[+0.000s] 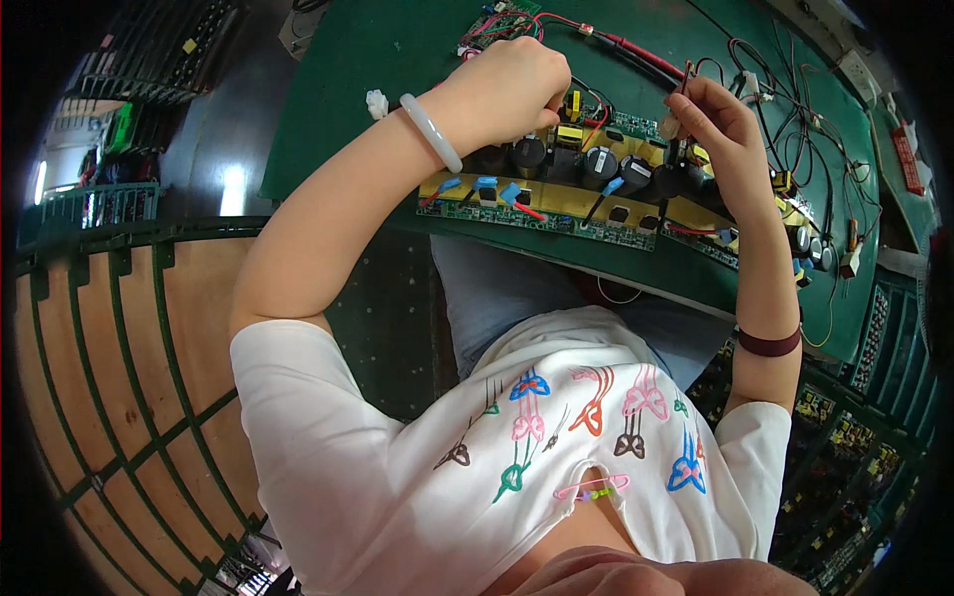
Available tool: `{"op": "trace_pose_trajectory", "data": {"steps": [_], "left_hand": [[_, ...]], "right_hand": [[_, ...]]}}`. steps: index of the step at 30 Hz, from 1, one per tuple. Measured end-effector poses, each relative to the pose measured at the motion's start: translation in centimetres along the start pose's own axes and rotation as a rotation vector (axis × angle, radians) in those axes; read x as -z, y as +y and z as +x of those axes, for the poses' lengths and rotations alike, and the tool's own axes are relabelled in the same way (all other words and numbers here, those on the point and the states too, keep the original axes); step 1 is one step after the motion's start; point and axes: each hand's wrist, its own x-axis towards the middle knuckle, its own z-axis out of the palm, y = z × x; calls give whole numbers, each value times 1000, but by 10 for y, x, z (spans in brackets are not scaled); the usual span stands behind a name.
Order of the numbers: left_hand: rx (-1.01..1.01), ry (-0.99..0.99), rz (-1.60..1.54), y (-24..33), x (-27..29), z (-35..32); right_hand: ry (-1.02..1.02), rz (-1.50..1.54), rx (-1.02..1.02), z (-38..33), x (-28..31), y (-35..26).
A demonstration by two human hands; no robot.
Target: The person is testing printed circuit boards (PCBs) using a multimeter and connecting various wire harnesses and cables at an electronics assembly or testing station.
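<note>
A long circuit board lies on the green bench in front of me, with black capacitors, yellow transformers and blue-ended leads. My left hand hangs over its far left part, fingers curled downward. The back of the hand hides the fingertips and whatever they may hold. To the right, my right hand is raised over the board's right end, with thumb and forefinger pinched on a thin wire lead. A small pale piece shows below those fingertips, too small to name. Beyond the left hand sits a smaller green board with coloured wires.
A red test probe lies across the far side of the green bench. Black cables tangle at the right. A second board is partly behind my right forearm. A white connector is left of my wrist. A slatted rack stands at my left.
</note>
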Motion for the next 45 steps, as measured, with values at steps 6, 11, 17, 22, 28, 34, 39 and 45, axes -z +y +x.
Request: {"op": "trace_pose_trajectory", "data": {"steps": [6, 11, 17, 22, 28, 34, 39, 45], "left_hand": [[9, -80, 14, -1, 0, 11], [29, -102, -36, -4, -1, 13], [54, -98, -102, -9, 4, 3], [156, 57, 367, -19, -5, 1], [123, 237, 173, -18, -13, 17], [137, 149, -519, -33, -26, 59], [-68, 355, -882, 16, -19, 74], [-105, 253, -605, 45, -6, 68]], "right_hand": [[-4, 0, 11, 1, -1, 2], [18, 37, 68, 1, -3, 2], [23, 116, 99, 5, -5, 6], [29, 171, 104, 3, -4, 2], [56, 245, 127, 5, 1, 4], [153, 392, 86, 13, 0, -6], [275, 719, 266, 16, 5, 9], [300, 759, 307, 11, 8, 9]]}}
